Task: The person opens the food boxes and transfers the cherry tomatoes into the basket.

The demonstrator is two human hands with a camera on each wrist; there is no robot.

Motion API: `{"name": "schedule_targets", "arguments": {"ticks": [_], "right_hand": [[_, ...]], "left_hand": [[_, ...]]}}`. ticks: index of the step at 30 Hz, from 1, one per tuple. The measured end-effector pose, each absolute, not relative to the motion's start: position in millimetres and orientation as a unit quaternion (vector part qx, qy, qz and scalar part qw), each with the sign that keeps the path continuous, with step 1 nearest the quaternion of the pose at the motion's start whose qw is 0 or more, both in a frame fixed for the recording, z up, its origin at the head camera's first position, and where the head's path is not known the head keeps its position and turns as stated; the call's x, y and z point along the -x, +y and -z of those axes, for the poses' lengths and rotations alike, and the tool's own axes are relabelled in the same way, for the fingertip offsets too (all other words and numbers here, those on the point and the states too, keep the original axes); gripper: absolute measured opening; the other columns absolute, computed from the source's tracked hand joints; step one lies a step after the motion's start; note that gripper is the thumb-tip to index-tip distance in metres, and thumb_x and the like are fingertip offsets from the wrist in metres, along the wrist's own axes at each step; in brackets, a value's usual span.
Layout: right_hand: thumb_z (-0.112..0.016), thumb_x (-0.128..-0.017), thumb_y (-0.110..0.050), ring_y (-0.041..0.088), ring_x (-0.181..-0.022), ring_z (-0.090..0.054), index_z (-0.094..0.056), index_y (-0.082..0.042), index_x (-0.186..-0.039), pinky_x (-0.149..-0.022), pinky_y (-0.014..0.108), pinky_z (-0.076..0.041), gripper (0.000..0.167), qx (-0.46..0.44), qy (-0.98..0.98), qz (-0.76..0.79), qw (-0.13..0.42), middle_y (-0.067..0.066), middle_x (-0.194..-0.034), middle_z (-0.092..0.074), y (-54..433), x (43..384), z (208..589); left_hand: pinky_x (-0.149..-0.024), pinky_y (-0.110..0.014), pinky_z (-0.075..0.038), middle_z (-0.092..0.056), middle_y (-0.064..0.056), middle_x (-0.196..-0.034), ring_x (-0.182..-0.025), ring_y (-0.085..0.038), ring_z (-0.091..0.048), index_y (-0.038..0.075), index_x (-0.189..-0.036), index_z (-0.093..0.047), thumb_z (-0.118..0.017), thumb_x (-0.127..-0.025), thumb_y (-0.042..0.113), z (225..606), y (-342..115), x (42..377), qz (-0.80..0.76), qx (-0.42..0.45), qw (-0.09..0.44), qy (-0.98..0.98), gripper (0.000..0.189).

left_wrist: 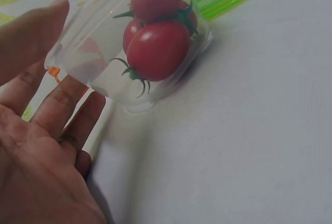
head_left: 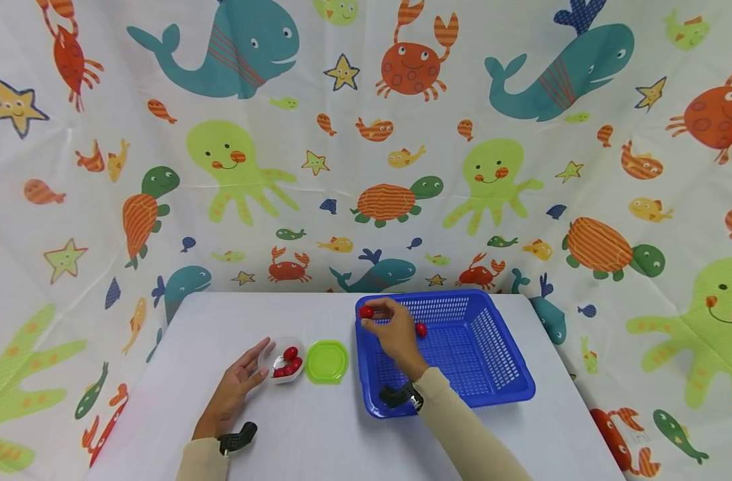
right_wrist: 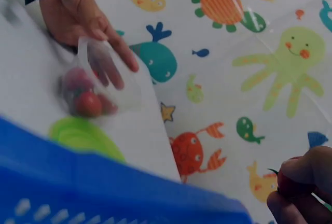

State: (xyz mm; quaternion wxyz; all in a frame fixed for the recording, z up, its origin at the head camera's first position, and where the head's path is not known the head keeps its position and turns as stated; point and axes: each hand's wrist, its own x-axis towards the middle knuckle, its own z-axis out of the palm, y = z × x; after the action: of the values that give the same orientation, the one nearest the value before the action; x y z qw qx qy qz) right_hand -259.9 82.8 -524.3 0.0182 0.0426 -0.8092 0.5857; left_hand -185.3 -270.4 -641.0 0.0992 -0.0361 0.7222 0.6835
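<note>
Right hand (head_left: 397, 335) pinched a tomato (head_left: 366, 312), which a slack grip could have dropped; left hand (head_left: 236, 384), fingers wide, touched the tub (left_wrist: 98, 29).

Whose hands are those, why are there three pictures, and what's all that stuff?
No robot here: one person's bare hands are working. The wide picture comes from a camera on the head, looking down. The other two come from cameras worn on the left and right wrists.

On the white table are a blue plastic basket, a green lid and a clear plastic container with cherry tomatoes inside.

The right hand has one tomato in its grip; another lies in the basket. The left hand is loosely around the container's side.
</note>
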Motion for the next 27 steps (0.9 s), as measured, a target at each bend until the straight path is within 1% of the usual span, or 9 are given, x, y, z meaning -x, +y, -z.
{"name": "schedule_targets", "arguments": {"ticks": [2,4,6,9,12,14,19,24,27], "right_hand": [[-0.084,-0.091,-0.009,0.025,-0.106,-0.073,-0.076,-0.017,-0.121,-0.08,0.036,-0.067,0.032,-0.038,-0.808,-0.587,0.015,0.007,-0.118,-0.077,89.0,262.9,525.3],[-0.085,-0.09,-0.009,0.024,-0.105,-0.073,-0.076,-0.017,-0.121,-0.079,0.039,-0.068,0.033,-0.026,-0.812,-0.583,0.011,0.008,-0.118,-0.078,94.8,265.6,526.4],[-0.084,-0.091,-0.009,0.023,-0.105,-0.072,-0.076,-0.017,-0.121,-0.084,0.042,-0.067,0.032,-0.015,-0.815,-0.579,0.006,0.007,-0.117,-0.078,100.7,267.6,527.3],[-0.084,-0.091,-0.01,0.022,-0.105,-0.072,-0.076,-0.019,-0.12,-0.097,0.046,-0.062,0.031,0.0,-0.823,-0.568,0.003,0.005,-0.116,-0.078,109.1,269.7,528.8],[-0.083,-0.091,-0.009,0.023,-0.105,-0.072,-0.076,-0.019,-0.12,-0.104,0.051,-0.059,0.031,0.005,-0.827,-0.562,0.001,0.005,-0.118,-0.077,117.5,271.3,530.3],[-0.084,-0.091,-0.009,0.023,-0.105,-0.071,-0.077,-0.019,-0.12,-0.103,0.05,-0.059,0.031,0.01,-0.829,-0.559,0.0,0.006,-0.118,-0.077,122.9,272.1,531.2],[-0.083,-0.091,-0.006,0.023,-0.101,-0.067,-0.076,-0.015,-0.119,-0.096,0.04,-0.061,0.031,0.015,-0.833,-0.553,-0.004,0.009,-0.118,-0.075,137.2,276.9,535.0],[-0.083,-0.088,-0.001,0.024,-0.1,-0.067,-0.075,-0.011,-0.117,-0.094,0.039,-0.062,0.032,0.027,-0.842,-0.539,0.0,0.011,-0.116,-0.075,153.3,281.5,541.3],[-0.082,-0.086,0.002,0.026,-0.099,-0.068,-0.075,-0.009,-0.115,-0.09,0.037,-0.063,0.032,0.036,-0.844,-0.535,0.003,0.013,-0.115,-0.076,162.7,284.6,546.3]], "left_hand": [[-0.127,-0.075,-0.013,-0.029,-0.003,-0.177,-0.168,-0.036,-0.006,0.028,-0.168,-0.034,-0.065,-0.108,0.027,640.8,-270.7,185.3,-0.685,0.036,0.1,0.721,0.068],[-0.127,-0.076,-0.012,-0.029,-0.004,-0.177,-0.168,-0.036,-0.005,0.028,-0.168,-0.034,-0.065,-0.108,0.026,640.7,-271.1,185.5,-0.687,0.036,0.099,0.719,0.068],[-0.127,-0.076,-0.012,-0.029,-0.004,-0.177,-0.168,-0.037,-0.005,0.027,-0.168,-0.034,-0.065,-0.107,0.026,640.6,-271.4,185.8,-0.688,0.036,0.1,0.718,0.068],[-0.126,-0.077,-0.012,-0.029,-0.005,-0.177,-0.168,-0.037,-0.004,0.028,-0.168,-0.034,-0.066,-0.107,0.027,640.5,-271.2,186.5,-0.688,0.036,0.102,0.717,0.069],[-0.127,-0.077,-0.012,-0.029,-0.004,-0.177,-0.168,-0.037,-0.004,0.028,-0.167,-0.034,-0.066,-0.107,0.027,640.7,-270.7,187.0,-0.688,0.037,0.103,0.718,0.069],[-0.127,-0.077,-0.012,-0.03,-0.004,-0.177,-0.168,-0.037,-0.004,0.028,-0.167,-0.034,-0.066,-0.107,0.027,641.1,-270.5,187.2,-0.688,0.036,0.102,0.718,0.068],[-0.127,-0.077,-0.012,-0.03,-0.003,-0.177,-0.168,-0.036,-0.004,0.028,-0.167,-0.034,-0.066,-0.107,0.028,641.1,-270.5,186.6,-0.686,0.039,0.101,0.719,0.068],[-0.127,-0.076,-0.011,-0.03,-0.003,-0.177,-0.169,-0.035,-0.004,0.029,-0.168,-0.034,-0.065,-0.107,0.029,640.2,-270.2,185.9,-0.686,0.042,0.103,0.719,0.068],[-0.128,-0.075,-0.012,-0.03,-0.003,-0.176,-0.168,-0.035,-0.006,0.028,-0.168,-0.034,-0.065,-0.107,0.027,641.0,-271.0,185.7,-0.685,0.036,0.1,0.721,0.068]]}}
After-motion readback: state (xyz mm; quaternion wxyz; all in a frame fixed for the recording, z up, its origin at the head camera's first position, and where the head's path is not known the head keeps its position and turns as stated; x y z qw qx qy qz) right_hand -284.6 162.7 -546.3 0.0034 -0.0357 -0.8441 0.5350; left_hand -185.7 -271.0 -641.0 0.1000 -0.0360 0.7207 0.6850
